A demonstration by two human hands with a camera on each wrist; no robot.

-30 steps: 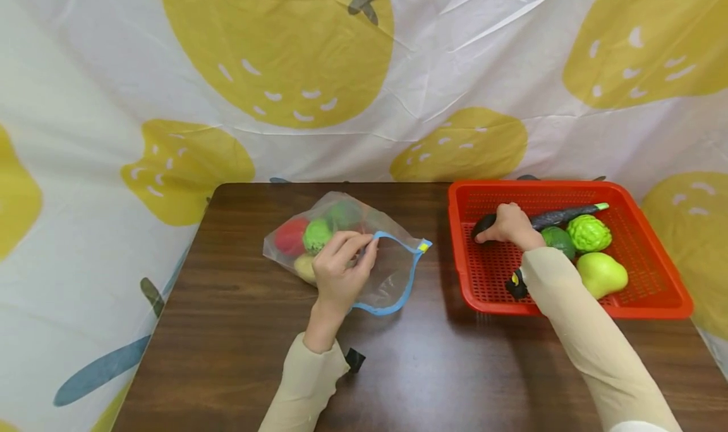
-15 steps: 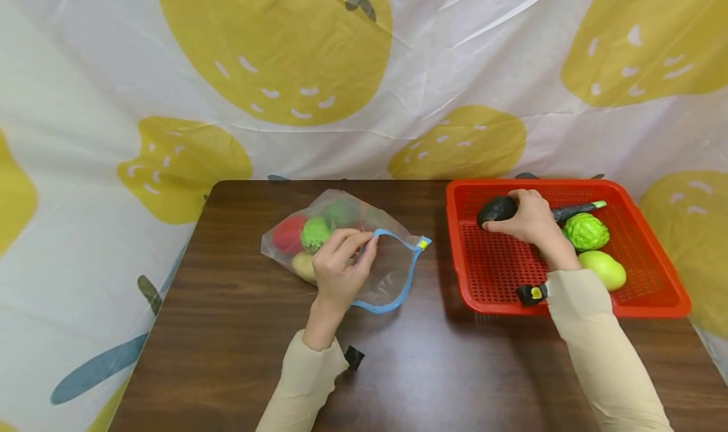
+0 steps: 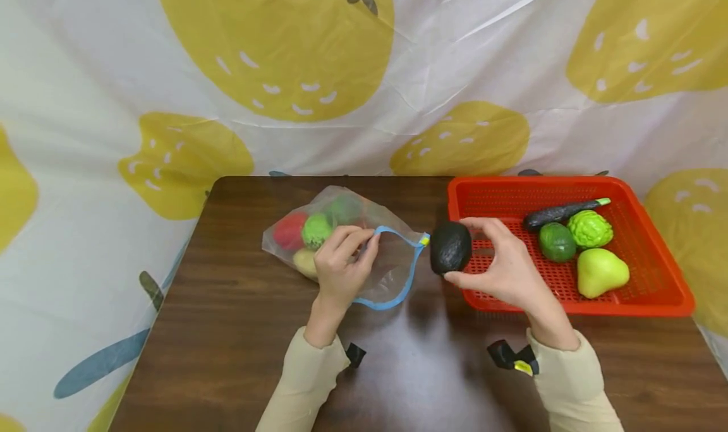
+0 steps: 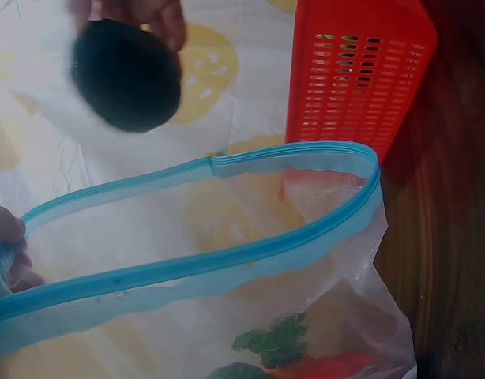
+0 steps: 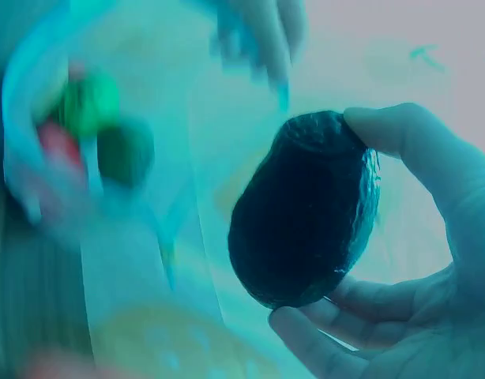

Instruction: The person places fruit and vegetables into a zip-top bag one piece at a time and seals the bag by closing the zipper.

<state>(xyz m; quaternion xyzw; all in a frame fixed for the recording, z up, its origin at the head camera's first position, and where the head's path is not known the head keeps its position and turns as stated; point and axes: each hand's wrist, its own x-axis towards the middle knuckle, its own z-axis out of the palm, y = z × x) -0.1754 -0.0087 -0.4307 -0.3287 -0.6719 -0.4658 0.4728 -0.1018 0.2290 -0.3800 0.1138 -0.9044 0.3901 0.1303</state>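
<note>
My right hand [image 3: 506,268] holds a dark avocado [image 3: 451,249] between thumb and fingers, just off the red basket's left wall. In the right wrist view the avocado [image 5: 302,213] is gripped at its two ends. With my left hand [image 3: 343,264] I pinch the blue-edged rim of a clear zip bag [image 3: 392,280] lying on the table. The bag's mouth gapes toward the avocado, as the left wrist view shows its blue rim [image 4: 227,257] spread wide. Inside the bag are a red piece [image 3: 289,231], a green one [image 3: 316,230] and a pale yellow one [image 3: 304,262].
The red basket [image 3: 671,274] stands at the right of the brown table [image 3: 227,356]. It contains a dark long vegetable with a green tip [image 3: 560,213], a dark green round fruit [image 3: 557,242], a bumpy light green piece [image 3: 590,228] and a yellow-green pear [image 3: 601,272]. A patterned cloth [image 3: 318,148] hangs behind.
My right hand has lifted the avocado out of the basket and carried it left toward the bag's mouth. The left hand keeps its pinch on the bag rim.
</note>
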